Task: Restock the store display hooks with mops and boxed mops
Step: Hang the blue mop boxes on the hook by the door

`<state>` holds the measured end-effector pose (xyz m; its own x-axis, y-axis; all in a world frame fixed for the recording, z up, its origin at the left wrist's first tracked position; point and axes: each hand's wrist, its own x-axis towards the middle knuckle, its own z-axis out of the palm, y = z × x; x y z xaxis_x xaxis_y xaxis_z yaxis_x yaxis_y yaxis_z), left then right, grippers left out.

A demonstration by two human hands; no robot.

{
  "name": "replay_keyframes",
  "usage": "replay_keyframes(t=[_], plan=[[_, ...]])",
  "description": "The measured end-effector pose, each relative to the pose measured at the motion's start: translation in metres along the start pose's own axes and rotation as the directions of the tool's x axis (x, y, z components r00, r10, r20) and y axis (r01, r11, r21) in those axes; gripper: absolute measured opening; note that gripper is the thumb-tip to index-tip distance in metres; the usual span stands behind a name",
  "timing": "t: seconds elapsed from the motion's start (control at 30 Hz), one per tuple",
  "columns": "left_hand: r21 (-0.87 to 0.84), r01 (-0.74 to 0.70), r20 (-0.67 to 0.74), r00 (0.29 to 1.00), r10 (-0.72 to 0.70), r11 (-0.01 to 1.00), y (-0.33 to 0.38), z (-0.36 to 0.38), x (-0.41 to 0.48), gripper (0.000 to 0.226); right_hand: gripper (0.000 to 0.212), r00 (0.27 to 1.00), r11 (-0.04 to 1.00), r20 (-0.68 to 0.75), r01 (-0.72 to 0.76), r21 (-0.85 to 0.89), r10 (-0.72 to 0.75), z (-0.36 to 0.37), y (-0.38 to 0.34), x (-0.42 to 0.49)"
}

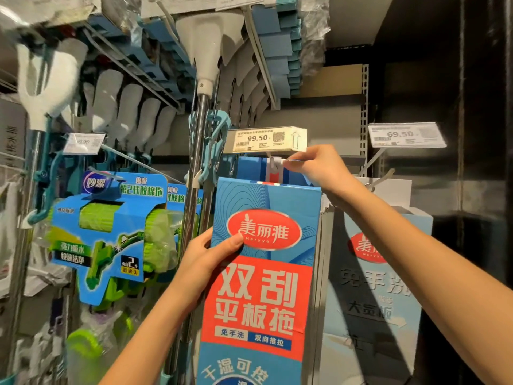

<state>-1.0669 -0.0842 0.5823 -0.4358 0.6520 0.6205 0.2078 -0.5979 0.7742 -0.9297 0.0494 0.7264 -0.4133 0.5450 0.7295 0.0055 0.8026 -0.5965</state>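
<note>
A tall blue and red boxed mop (pixel 258 287) stands upright in front of me, below the 99.50 price tag (pixel 266 139). My left hand (pixel 205 262) grips the box's left edge, thumb across the front near the red oval logo. My right hand (pixel 316 166) reaches above the box top and pinches the white hang tab (pixel 273 165) at the hook under the price tag. Another blue box of the same kind hangs right behind it.
Pale boxed mops (pixel 372 273) hang to the right under a 69.50 tag (pixel 405 134). Green sponge-mop refill packs (pixel 111 240) hang at left. Steel-handled mops (pixel 200 129) hang between them, with white mop heads and blue pads overhead. A dark shelf wall stands at far right.
</note>
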Motion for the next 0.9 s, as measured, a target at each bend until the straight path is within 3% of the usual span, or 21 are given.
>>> replay_keyframes(t=[0.23,0.33,0.47,0.53,0.6,0.73,0.77,0.87,0.9], plan=[[-0.13,0.083,-0.018,0.996,-0.086,0.988,-0.045,0.005,0.026,0.033,0.023,1.0,0.939,0.01,-0.019,-0.343,0.023,0.013,0.011,0.014],[-0.185,0.104,-0.016,0.994,-0.109,0.977,-0.068,0.007,0.042,0.036,0.028,0.999,0.971,-0.033,0.017,-0.24,-0.026,0.011,0.02,0.001],[-0.206,0.167,-0.012,0.985,-0.173,0.964,-0.097,0.01,0.065,0.05,0.038,0.976,0.996,-0.207,0.055,-0.063,-0.067,0.007,0.038,-0.021],[-0.222,0.205,-0.022,0.976,-0.215,0.953,-0.11,0.013,0.078,0.043,0.041,0.958,0.996,-0.274,0.086,-0.006,-0.085,0.008,0.035,-0.029],[-0.246,0.234,-0.054,0.966,-0.254,0.941,-0.125,0.016,0.091,0.035,0.04,0.951,0.99,-0.28,0.14,0.003,-0.134,0.017,0.03,-0.044],[-0.347,0.22,-0.041,0.968,-0.249,0.912,-0.149,0.021,0.112,0.066,0.036,0.969,0.99,-0.202,0.141,-0.011,-0.14,0.056,0.058,-0.092],[-0.347,0.196,-0.019,0.976,-0.216,0.917,-0.154,0.023,0.117,0.06,0.037,0.977,0.993,-0.178,0.116,-0.005,-0.115,0.067,0.072,-0.103],[-0.306,0.15,-0.041,0.985,-0.17,0.94,-0.169,0.025,0.136,0.014,0.049,0.992,0.999,-0.111,-0.054,0.009,0.054,0.096,0.114,-0.121],[-0.312,0.158,-0.039,0.983,-0.179,0.937,-0.172,0.027,0.14,0.012,0.055,0.987,0.993,-0.104,-0.12,0.015,0.121,0.105,0.129,-0.123]])
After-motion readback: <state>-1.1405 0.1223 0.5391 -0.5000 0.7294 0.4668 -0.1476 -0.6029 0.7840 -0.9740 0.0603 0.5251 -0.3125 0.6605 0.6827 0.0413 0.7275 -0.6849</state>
